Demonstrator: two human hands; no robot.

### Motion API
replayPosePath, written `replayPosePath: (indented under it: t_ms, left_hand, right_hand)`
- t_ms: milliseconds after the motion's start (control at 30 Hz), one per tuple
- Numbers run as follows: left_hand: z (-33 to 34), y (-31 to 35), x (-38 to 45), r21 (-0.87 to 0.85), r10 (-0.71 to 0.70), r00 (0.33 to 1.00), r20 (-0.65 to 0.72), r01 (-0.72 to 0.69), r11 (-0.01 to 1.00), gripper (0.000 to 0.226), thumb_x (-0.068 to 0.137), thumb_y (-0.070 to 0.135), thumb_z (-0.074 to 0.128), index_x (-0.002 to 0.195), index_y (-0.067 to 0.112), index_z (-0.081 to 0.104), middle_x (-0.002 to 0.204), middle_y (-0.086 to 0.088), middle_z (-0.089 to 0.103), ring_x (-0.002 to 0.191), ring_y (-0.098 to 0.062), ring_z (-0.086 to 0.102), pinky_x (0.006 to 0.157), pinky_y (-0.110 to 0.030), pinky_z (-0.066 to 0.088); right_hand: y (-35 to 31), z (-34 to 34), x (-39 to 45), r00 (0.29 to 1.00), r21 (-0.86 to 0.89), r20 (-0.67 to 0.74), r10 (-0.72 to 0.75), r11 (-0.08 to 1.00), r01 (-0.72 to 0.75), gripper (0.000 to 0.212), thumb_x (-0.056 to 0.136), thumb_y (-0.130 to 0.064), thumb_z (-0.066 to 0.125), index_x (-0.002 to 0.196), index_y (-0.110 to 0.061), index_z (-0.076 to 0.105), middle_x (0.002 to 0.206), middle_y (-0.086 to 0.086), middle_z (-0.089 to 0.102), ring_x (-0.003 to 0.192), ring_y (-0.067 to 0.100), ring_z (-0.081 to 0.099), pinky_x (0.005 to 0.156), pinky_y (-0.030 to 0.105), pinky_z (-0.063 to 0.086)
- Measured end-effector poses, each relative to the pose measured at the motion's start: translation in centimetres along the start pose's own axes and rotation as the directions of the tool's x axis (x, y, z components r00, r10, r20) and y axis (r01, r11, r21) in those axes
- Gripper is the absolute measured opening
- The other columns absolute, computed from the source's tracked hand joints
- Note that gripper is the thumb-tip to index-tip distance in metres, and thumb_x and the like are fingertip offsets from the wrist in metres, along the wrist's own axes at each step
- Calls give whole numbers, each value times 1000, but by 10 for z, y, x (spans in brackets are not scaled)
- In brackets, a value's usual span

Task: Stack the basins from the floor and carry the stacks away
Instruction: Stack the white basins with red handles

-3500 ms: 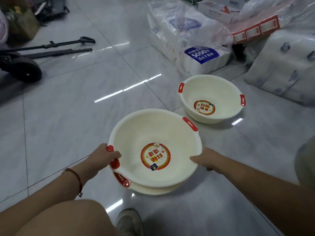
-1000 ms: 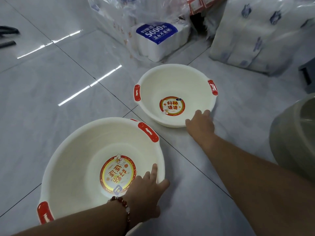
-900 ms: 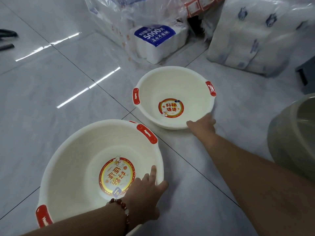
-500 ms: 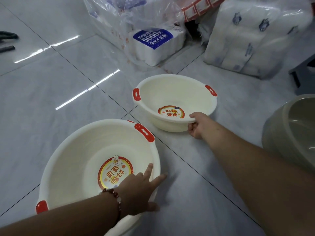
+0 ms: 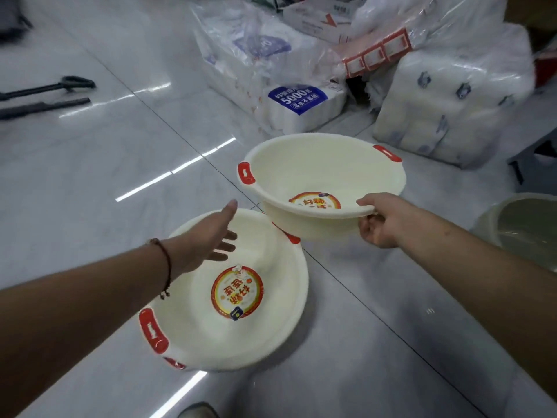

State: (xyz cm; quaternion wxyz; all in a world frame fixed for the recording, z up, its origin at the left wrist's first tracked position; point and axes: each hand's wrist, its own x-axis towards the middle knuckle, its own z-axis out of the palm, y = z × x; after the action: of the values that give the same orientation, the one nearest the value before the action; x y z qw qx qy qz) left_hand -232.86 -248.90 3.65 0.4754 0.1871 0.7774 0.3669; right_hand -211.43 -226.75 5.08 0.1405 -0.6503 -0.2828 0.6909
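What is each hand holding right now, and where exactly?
The right hand grips the smaller basin by its near rim. The left hand holds nothing, open above the stacked basins.

Both arms are bare with no sleeves, the left hand (image 5: 211,236) has a thin dark red string bracelet (image 5: 166,267) with a little knot hanging down at the wrist, and the right hand (image 5: 381,223) wears nothing.

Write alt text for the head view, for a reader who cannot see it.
The right hand grips the rim of a cream basin, held tilted beside the stacked basins on the tiled floor. The left hand reaches open above the stack.
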Motion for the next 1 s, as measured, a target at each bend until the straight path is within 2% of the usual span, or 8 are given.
replayPosePath:
  t_ms: [67, 200, 367, 467, 567, 733, 833, 1000]
  left_hand:
    - [-13, -3, -14, -138, -31, 999, -8, 30, 990, 56, 92, 74, 27, 103, 27, 55, 126, -11, 59, 111, -33, 60, 97, -49, 51]
    - [-40, -5, -37, -356, -97, 993, -70, 66, 932, 89, 82, 85, 33, 144, 20, 38, 123, -15, 61, 105, -36, 64, 84, -47, 57]
    - [-86, -14, -52, -434, -168, 982, -88, 114, 894, 63, 88, 67, 54, 120, 12, 56, 109, -13, 69, 91, -29, 70, 67, -42, 61]
    - [-105, -42, -52, -196, -314, 936, -160, 282, 939, 38, 89, 21, 70, 117, 1, 54, 99, -14, 64, 76, -25, 64, 60, -36, 58]
    - [-110, -62, -59, -41, -358, 915, -188, 357, 933, 18, 91, 8, 66, 103, 3, 54, 82, -12, 57, 64, -20, 57, 51, -31, 52]
    - [-110, -83, -62, 2, -382, 914, -137, 386, 923, 29, 91, 15, 70, 111, -1, 56, 84, -17, 67, 65, -25, 67, 51, -33, 58]
    - [-105, -97, -56, 186, -353, 924, -150, 377, 907, 40, 93, 35, 66, 114, 1, 57, 99, -15, 69, 82, -26, 68, 66, -37, 59]
    - [-99, -126, -47, 511, -346, 927, -146, 370, 776, 59, 93, 53, 57, 129, 8, 48, 124, -11, 59, 101, -27, 61, 81, -40, 57]
  right_hand:
    - [10, 7, -32, 998, -25, 64, -15, 1000, 17, 10, 87, -12, 66, 85, -17, 57, 70, -3, 52, 56, 9, 43, 39, 14, 40]
    - [38, 19, -85, 980, -98, 197, 12, 995, 8, 6, 91, -13, 61, 89, -14, 55, 68, 1, 53, 53, 11, 45, 40, 16, 40]
    - [71, 30, -107, 976, -315, 211, 49, 949, 20, 10, 90, -12, 63, 90, -16, 54, 67, 1, 51, 53, 11, 43, 41, 16, 39]
    - [86, 37, -110, 964, -456, 246, 101, 890, 24, 12, 88, -13, 66, 94, -15, 55, 68, 1, 54, 49, 11, 48, 40, 16, 41]
    - [101, 42, -102, 971, -589, 218, 95, 807, 54, 21, 87, -23, 70, 101, -10, 60, 76, 6, 63, 62, 16, 59, 52, 23, 52]
    - [124, 53, -67, 987, -704, 131, -90, 693, 157, 32, 88, -15, 67, 118, -4, 58, 100, 13, 63, 82, 23, 62, 63, 29, 53]
    - [149, 65, -49, 991, -833, 95, -99, 537, 133, 42, 90, -8, 61, 128, -2, 46, 112, 16, 56, 88, 23, 54, 66, 29, 49]
    - [188, 67, -25, 975, -959, 142, -173, 218, 179, 77, 94, -15, 53, 151, 4, 5, 144, 28, 40, 130, 40, 46, 106, 46, 40]
